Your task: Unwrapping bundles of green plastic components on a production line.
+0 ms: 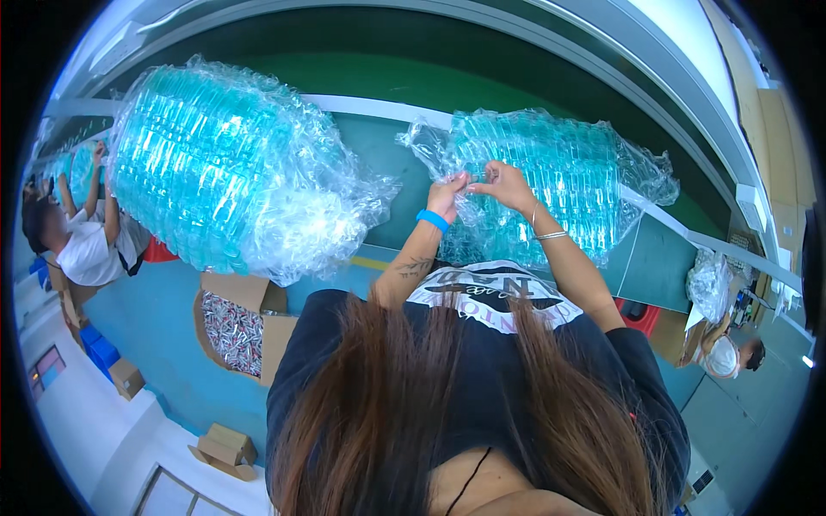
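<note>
A clear plastic bag (533,172) packed with rows of see-through teal plastic pieces lies on the green table in front of me. At its left end, my left hand (446,194), with a blue band on the wrist, has its fingers pinched at the crumpled film. Close beside it, my right hand (509,185) curls over the bag with thumb and forefinger brought together. Whatever is between those right fingertips is too small to make out. Both hands rest near the bag's gathered plastic.
A larger clear bag (206,172) of the same teal pieces stands to the left. An open cardboard box (258,297) of small metallic-looking pieces sits on the floor. Co-workers are at far left (90,249) and right (721,354). A red stool (638,315) shows beside my right arm.
</note>
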`<state>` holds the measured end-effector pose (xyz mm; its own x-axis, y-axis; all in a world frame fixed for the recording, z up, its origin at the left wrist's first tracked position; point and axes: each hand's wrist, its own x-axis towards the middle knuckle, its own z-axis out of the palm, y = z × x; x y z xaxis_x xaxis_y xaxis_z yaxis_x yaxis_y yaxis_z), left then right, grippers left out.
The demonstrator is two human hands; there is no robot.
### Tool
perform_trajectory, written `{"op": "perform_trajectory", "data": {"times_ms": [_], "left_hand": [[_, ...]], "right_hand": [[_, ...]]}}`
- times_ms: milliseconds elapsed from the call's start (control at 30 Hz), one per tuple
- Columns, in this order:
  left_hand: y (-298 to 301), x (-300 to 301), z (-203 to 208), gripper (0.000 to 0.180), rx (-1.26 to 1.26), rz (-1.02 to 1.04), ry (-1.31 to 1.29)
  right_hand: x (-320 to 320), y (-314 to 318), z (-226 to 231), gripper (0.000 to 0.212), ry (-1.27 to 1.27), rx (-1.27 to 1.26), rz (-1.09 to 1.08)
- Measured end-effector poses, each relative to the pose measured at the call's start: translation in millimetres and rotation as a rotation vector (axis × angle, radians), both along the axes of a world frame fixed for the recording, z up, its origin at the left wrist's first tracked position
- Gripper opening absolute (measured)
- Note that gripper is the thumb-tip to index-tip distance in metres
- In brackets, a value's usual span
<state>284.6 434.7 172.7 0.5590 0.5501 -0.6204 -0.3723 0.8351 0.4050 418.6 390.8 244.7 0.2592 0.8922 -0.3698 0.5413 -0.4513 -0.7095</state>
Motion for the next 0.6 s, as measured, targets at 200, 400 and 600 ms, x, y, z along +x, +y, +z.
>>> {"op": "perform_trajectory", "data": {"times_ms": [200, 400, 600], "left_hand": [[-2, 6, -14, 0.018, -0.044, -0.009, 0.106], [8, -12, -27, 0.021, -0.272, 0.029, 0.112], [-3, -25, 8, 0.030, -0.323, -0.196, -0.217]], "right_hand": [[-9, -13, -3, 0.038, -0.292, 0.257, 0.146], [-3, -32, 37, 0.046, -0.301, 0.338, -0.125], [60, -80, -18, 0.035, -0.449, -0.022, -0.307]]}}
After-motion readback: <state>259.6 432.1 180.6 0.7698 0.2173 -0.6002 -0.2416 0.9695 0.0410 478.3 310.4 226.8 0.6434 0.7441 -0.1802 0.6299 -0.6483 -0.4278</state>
